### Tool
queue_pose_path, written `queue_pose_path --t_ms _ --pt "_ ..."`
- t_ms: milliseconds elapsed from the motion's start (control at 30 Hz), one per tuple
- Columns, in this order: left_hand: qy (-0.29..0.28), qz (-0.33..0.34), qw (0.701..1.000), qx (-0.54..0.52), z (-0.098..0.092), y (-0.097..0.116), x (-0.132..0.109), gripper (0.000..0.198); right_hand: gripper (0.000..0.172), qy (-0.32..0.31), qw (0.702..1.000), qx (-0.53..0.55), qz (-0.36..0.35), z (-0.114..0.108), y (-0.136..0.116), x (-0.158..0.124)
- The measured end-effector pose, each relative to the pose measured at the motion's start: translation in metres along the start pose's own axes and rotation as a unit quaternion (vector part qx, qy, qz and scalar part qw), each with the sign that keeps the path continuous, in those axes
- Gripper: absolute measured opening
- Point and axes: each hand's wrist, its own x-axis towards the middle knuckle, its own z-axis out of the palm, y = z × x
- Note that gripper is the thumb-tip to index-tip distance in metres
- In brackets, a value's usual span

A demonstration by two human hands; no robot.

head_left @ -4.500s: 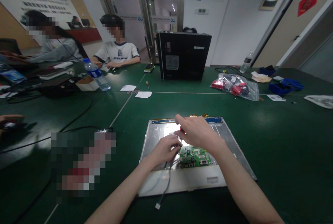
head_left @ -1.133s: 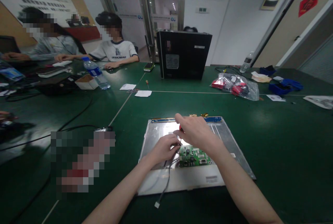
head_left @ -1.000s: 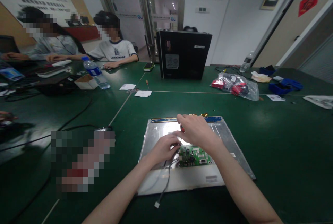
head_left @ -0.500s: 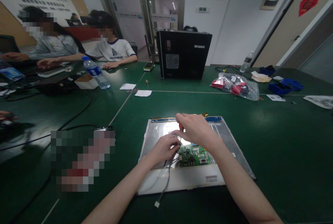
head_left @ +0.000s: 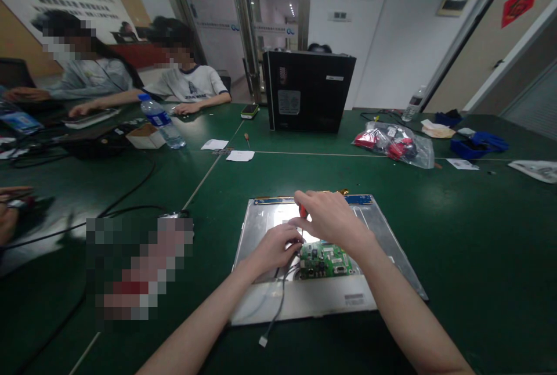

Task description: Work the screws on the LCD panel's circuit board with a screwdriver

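Observation:
A silver metal display panel (head_left: 378, 230) lies back side up on the green table in front of me. A small green circuit board (head_left: 324, 259) sits on its near middle. My right hand (head_left: 331, 218) is closed round a red-handled screwdriver (head_left: 301, 211), held upright just behind the board's left edge. My left hand (head_left: 276, 247) rests on the panel beside the board, fingers curled at the screwdriver's tip; what they pinch is hidden. A grey cable (head_left: 278, 305) runs from the board over the panel's near edge to a white plug.
A black computer case (head_left: 308, 92) stands behind the panel. A plastic bag of red parts (head_left: 394, 144) and blue items (head_left: 476, 145) lie at the right. Two other people sit far left, near a water bottle (head_left: 160, 122). Black cables (head_left: 130, 189) cross the left table. Another person's hand (head_left: 8, 212) shows at the left edge.
My hands have stayed at the board, with the right hand shifting slightly on the screwdriver. The people at the far left moved their arms across their table.

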Motion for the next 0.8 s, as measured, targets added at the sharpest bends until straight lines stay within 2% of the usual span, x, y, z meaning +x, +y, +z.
queue_pose_path --t_ms 133,200,400,600,700,800 --pt "0.002 -0.003 1.0 -0.004 0.0005 0.0001 0.0006 0.012 0.012 0.006 0.999 0.034 -0.037 -0.0027 -0.0001 -0.0032" --pt "-0.005 -0.003 1.0 -0.007 -0.0003 0.0011 0.0011 0.012 0.016 0.003 0.998 0.039 -0.046 -0.0026 -0.0004 -0.0037" --pt "-0.005 -0.003 1.0 -0.007 -0.0042 0.0048 0.001 0.013 0.019 -0.001 1.0 -0.008 -0.001 -0.0001 0.0004 -0.0008" --pt "0.005 0.004 1.0 -0.009 -0.0012 0.0025 0.0019 0.01 0.014 0.003 0.999 0.026 -0.039 -0.0014 -0.0004 -0.0036" --pt "0.007 0.002 1.0 -0.004 -0.0004 0.0022 0.0022 0.009 0.02 -0.008 0.998 0.042 -0.056 -0.0014 -0.0015 -0.0036" --pt "0.002 0.001 1.0 0.0 -0.0011 0.0028 0.0014 0.011 0.016 -0.007 0.999 0.026 -0.04 -0.0005 -0.0019 -0.0014"
